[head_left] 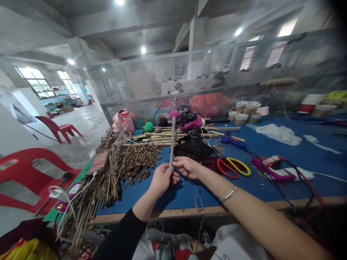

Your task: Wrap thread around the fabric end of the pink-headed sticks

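Note:
A long grey stick (172, 141) with a round purple head (175, 114) at its far end points away from me over the blue table. My left hand (162, 180) is closed around its near end. Beside it, the fingers of my right hand (187, 167) pinch at the same end of the stick. A thin grey yarn (198, 202) hangs below my hands over the table edge; where it meets my fingers is hidden. Right of my hands lie scissors (233, 168) with red and yellow handles. A black cloth (193, 148) lies just beyond my right hand.
Bundled dry twigs (111, 177) and a brown heap of dried plant pieces (138, 160) cover the left side. Pale sticks (154, 137), a green yarn ball (149, 126) and a blue glue gun (234, 140) lie farther back. A purple power strip (272, 171) with cables is right. A perforated metal screen (141, 79) stands behind.

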A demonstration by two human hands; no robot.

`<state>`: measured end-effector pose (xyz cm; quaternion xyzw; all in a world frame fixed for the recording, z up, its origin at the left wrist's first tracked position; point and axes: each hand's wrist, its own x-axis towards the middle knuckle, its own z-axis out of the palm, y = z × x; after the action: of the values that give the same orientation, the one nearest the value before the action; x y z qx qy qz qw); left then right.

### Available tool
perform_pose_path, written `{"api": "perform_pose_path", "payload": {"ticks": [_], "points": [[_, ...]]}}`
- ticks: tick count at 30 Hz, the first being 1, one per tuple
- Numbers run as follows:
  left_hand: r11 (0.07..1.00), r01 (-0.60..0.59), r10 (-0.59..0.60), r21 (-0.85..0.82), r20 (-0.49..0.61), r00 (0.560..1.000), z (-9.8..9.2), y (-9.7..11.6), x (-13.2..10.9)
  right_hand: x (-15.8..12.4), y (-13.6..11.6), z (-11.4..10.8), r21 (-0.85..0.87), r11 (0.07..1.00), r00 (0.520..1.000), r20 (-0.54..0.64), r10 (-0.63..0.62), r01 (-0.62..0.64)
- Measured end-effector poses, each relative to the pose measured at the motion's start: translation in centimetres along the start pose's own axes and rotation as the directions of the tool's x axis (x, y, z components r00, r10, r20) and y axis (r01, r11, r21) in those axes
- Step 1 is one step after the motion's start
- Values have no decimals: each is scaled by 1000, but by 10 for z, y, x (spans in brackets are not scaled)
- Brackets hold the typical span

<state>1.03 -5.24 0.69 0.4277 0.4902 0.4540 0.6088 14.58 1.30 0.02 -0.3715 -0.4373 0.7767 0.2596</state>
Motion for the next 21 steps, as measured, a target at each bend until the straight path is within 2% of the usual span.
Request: {"api": "perform_pose_path", "payload": {"ticks": [3, 6, 8, 10, 11, 13, 15, 18, 20, 21], "points": [[1000, -10, 10, -20, 32, 999, 1, 0, -4, 1, -2, 0, 49, 999, 992, 127, -2, -4], [993, -14, 23, -120, 79, 997, -1, -6, -9, -3, 1, 6, 20, 993, 992, 51, -117, 116], [994, 8, 1, -106, 89, 996, -4, -10, -14, -6, 6, 12, -57, 986, 987, -31, -156, 154], [996, -40, 41, 86, -8, 999, -7, -11, -21, -9, 12, 17, -133, 979, 981, -95, -167, 154], [967, -88, 112, 241, -85, 990, -7, -11, -24, -10, 15, 18, -162, 974, 976, -123, -180, 160], [816, -140, 291, 561, -190, 938, -6, -9, -30, -8, 21, 19, -218, 955, 954, -179, -242, 202], [638, -95, 367, 764, -194, 910, -3, -8, -32, -5, 24, 19, -293, 925, 920, -234, -313, 240], [496, -32, 351, 868, -167, 921, 2, -10, -26, -1, 25, 20, -405, 888, 881, -310, -357, 218], [512, -76, 368, 856, -139, 919, 3, -11, -20, -1, 23, 20, -409, 886, 878, -312, -362, 220], [563, -112, 368, 819, -127, 921, 2, -12, -17, -3, 22, 20, -380, 898, 891, -293, -346, 224]]}}
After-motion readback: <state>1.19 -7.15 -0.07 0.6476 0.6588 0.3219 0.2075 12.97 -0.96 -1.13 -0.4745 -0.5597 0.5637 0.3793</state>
